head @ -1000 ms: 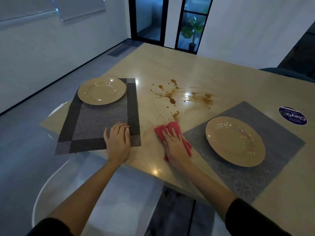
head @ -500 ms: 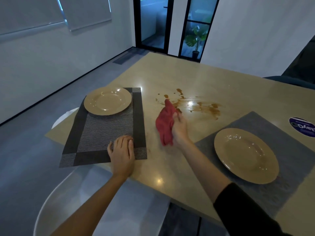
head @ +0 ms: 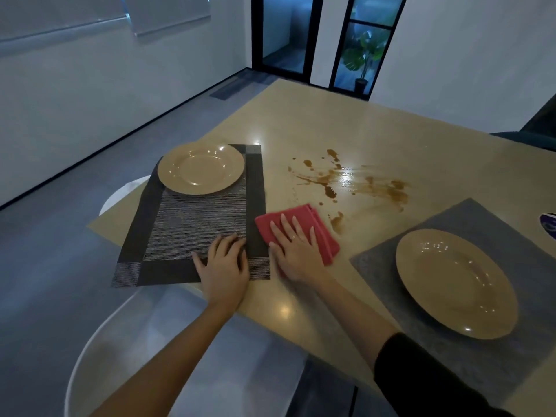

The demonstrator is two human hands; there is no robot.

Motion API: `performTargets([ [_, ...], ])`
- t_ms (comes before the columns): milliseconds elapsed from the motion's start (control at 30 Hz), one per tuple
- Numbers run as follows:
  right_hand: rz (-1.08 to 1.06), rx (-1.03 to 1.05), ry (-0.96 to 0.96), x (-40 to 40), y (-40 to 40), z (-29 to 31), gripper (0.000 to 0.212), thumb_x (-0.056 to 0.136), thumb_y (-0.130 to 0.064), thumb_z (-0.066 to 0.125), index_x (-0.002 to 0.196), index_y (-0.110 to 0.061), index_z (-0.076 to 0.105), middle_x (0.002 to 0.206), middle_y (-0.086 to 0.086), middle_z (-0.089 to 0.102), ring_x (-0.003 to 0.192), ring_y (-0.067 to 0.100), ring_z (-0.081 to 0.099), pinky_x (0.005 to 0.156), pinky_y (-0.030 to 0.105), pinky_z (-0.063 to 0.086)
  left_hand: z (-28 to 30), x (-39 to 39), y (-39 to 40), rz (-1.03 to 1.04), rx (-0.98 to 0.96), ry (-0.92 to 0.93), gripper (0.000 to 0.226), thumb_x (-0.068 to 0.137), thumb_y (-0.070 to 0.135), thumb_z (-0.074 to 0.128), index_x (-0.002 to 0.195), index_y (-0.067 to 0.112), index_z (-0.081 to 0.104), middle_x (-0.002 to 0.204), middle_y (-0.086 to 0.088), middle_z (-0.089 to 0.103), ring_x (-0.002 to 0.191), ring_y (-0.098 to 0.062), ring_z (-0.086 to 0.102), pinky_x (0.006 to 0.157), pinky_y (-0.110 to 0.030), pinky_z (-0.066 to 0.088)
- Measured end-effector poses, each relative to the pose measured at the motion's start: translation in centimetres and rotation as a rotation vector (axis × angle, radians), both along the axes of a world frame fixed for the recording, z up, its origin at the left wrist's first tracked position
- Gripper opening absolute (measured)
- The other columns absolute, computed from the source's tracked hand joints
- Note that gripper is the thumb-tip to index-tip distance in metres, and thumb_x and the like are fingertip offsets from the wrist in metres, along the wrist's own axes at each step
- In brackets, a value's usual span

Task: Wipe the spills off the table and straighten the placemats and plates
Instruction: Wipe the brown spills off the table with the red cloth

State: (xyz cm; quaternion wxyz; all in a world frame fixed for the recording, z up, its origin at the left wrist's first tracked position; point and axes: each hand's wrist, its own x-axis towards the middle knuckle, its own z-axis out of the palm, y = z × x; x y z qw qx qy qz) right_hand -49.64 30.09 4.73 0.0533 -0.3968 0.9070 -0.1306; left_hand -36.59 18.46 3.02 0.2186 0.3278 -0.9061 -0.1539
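Under the right hand [head: 296, 251]: red cloth [head: 304, 228] back flat on the table [head: 391, 139], lifted bunched half a second ago.
Head view: fingers straight, pressing cloth; spill [head: 355, 183] beyond fingertips, mostly unwiped. Left hand [head: 224, 266] flat, pinning striped placemat [head: 192, 218].

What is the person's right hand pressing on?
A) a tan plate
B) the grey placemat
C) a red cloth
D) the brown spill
C: the right hand lies flat, fingers straight, on the red cloth on the table, beside the striped placemat.
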Motion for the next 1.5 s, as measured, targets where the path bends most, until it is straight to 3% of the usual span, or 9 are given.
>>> performTargets([
  [167, -0.142, -0.315, -0.138, -5.7, -0.3, 1.0, 0.039, 0.1, -0.015, 0.037, 0.137, -0.016, 0.048, 0.146, 0.004, 0.044, 0.137, 0.02, 0.038, 0.118, 0.035, 0.022, 0.3, -0.1, -0.1, 0.076, 0.043, -0.031, 0.038, 0.089, 0.018, 0.053, 0.123, 0.032, 0.062, 0.136, 0.007, 0.056, 0.14, -0.019, 0.037, 0.109, -0.068, 0.005],
  [267, -0.359, -0.606, -0.266, -4.9, 0.2, 3.1, 0.032, 0.098, -0.008, 0.042, 0.124, -0.01, 0.06, 0.117, 0.008, 0.066, 0.098, 0.019, 0.061, 0.08, 0.001, 0.039, 0.5, 0.1, -0.4, 0.086, 0.066, -0.051, 0.043, 0.089, 0.014, 0.052, 0.128, 0.03, 0.058, 0.14, 0.005, 0.052, 0.142, -0.021, 0.032, 0.109, -0.068, 0.003],
  [433, -0.318, -0.696, -0.267, 0.5, 0.7, 5.6, 0.036, 0.099, -0.016, 0.039, 0.132, -0.022, 0.053, 0.11, 0.003, 0.065, 0.099, 0.02, 0.061, 0.089, 0.031, 0.049, 0.4, 1.2, -2.1, 0.07, 0.057, -0.076, 0.039, 0.096, 0.017, 0.044, 0.132, 0.028, 0.054, 0.144, 0.006, 0.047, 0.144, -0.017, 0.029, 0.111, -0.065, 0.001],
  [533, 0.069, -0.283, -0.276, 6.0, 1.3, 3.5, 0.044, 0.101, -0.029, 0.031, 0.145, -0.034, 0.032, 0.155, -0.001, 0.03, 0.145, 0.023, 0.022, 0.118, 0.042, 0.009, 0.2, 1.7, -2.7, 0.096, 0.033, -0.017, 0.038, 0.098, 0.024, 0.032, 0.128, 0.027, 0.056, 0.143, 0.007, 0.048, 0.143, -0.015, 0.03, 0.113, -0.061, -0.003],
  [600, 0.151, -0.078, -0.065, 8.1, 1.8, 1.2, 0.051, 0.1, -0.05, 0.019, 0.149, -0.041, 0.01, 0.16, -0.01, 0.001, 0.147, 0.016, -0.012, 0.115, 0.049, -0.015, 0.3, 1.7, -2.5, 0.114, 0.009, 0.029, 0.041, 0.097, 0.027, 0.026, 0.126, 0.027, 0.055, 0.143, 0.009, 0.047, 0.144, -0.013, 0.027, 0.113, -0.057, -0.009],
  [1033, -0.101, -0.285, -0.092, -4.1, -4.7, 0.2, 0.042, 0.101, -0.019, 0.035, 0.143, -0.017, 0.039, 0.151, 0.001, 0.038, 0.145, 0.019, 0.022, 0.12, 0.038, 0.008, 0.0, 1.5, -2.9, 0.097, 0.021, -0.078, 0.048, 0.091, 0.032, 0.029, 0.135, 0.028, 0.049, 0.143, 0.008, 0.049, 0.141, -0.015, 0.034, 0.115, -0.054, 0.017],
  [1233, -0.224, -0.603, -0.218, -1.5, -3.5, 5.0, 0.039, 0.1, -0.014, 0.039, 0.138, -0.017, 0.045, 0.131, 0.006, 0.053, 0.111, 0.014, 0.05, 0.103, 0.027, 0.039, 0.1, 1.4, -2.7, 0.137, 0.036, -0.054, 0.043, 0.096, 0.029, 0.034, 0.137, 0.028, 0.046, 0.146, 0.009, 0.045, 0.143, -0.015, 0.03, 0.116, -0.055, 0.013],
  [1400, 0.024, -0.184, 0.064, 7.4, 0.1, -0.6, 0.054, 0.099, -0.036, 0.034, 0.15, -0.025, 0.021, 0.159, -0.002, 0.016, 0.144, 0.011, -0.019, 0.119, 0.041, -0.006, 0.0, 1.4, -2.8, 0.132, 0.032, -0.038, 0.038, 0.099, 0.024, 0.036, 0.134, 0.029, 0.048, 0.147, 0.011, 0.043, 0.145, -0.015, 0.026, 0.115, -0.057, 0.013],
  [1500, 0.05, -0.126, 0.061, 5.9, -0.4, -1.3, 0.056, 0.097, -0.049, 0.023, 0.15, -0.034, 0.015, 0.159, -0.009, 0.004, 0.147, 0.015, -0.009, 0.117, 0.046, -0.014, 0.0, 1.4, -2.9, 0.116, 0.028, -0.048, 0.038, 0.098, 0.023, 0.039, 0.135, 0.03, 0.048, 0.148, 0.011, 0.043, 0.145, -0.015, 0.025, 0.115, -0.059, 0.013],
])
